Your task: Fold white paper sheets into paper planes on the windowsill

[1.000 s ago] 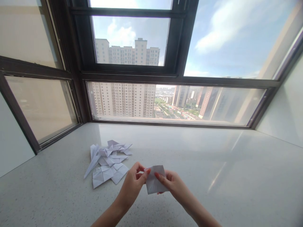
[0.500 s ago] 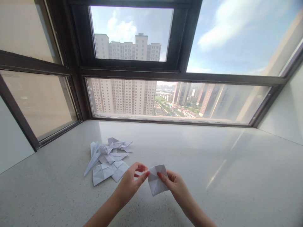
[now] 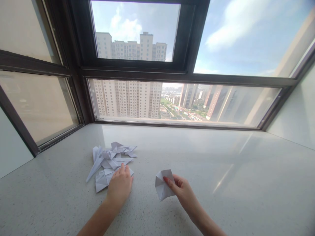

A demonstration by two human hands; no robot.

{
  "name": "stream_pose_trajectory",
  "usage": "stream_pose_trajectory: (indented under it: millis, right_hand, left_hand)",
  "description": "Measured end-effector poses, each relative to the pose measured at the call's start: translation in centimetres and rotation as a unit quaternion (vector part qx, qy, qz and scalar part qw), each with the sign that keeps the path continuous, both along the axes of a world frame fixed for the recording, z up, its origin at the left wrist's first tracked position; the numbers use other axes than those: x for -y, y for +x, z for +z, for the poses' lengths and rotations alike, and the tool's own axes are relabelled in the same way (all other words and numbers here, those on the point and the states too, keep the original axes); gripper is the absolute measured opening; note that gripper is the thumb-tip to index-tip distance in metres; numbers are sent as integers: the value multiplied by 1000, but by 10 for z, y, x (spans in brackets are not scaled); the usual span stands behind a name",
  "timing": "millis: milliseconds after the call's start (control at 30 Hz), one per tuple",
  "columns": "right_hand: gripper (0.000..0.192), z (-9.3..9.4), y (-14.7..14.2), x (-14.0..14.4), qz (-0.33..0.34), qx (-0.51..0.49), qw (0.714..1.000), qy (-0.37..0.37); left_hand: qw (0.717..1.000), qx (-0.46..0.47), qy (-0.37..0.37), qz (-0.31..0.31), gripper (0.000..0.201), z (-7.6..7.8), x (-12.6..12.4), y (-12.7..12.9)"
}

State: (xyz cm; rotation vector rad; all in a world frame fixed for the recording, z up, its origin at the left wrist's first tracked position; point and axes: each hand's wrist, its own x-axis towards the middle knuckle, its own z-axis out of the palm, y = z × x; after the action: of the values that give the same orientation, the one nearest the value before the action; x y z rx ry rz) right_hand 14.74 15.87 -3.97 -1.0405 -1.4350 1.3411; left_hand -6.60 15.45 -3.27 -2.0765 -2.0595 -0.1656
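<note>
A wide bay window (image 3: pixel 172 75) with dark frames fills the upper part of the view, its panes showing high-rise blocks and a blue sky with cloud. Below it runs a pale speckled stone sill (image 3: pixel 221 170), broad and glossy, with white wall faces closing it at either end.

On the left part of the sill lies a loose heap of folded white paper pieces (image 3: pixel 112 160) (pointed, creased shapes, overlapping one another so that single pieces are hard to tell apart). The left hand (image 3: pixel 120 186) lies palm down on the near edge of this heap, fingers together and slightly curled, their tips resting on the nearest folded sheet; it grips nothing that can be seen.

To the right, well apart from the heap, the right hand (image 3: pixel 183 193) pinches one folded white paper (image 3: pixel 164 184) between thumb and fingers at the paper's right edge. The paper is a small creased shape held just above the sill, tilted, its folds meeting near the middle.
</note>
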Motion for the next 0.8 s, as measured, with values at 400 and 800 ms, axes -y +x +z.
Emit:
stream_pose_trajectory:
  millis: [400,800]
  right_hand:
    - [41,0,-1,0,-14,-3,1000,4]
    - [40,8,-6,5,-21,-36,999,-14]
  left_hand:
    - [999,25,-24,1,40,-3,-5,1]
    - [937,341,42,-60,39,31,3,5]
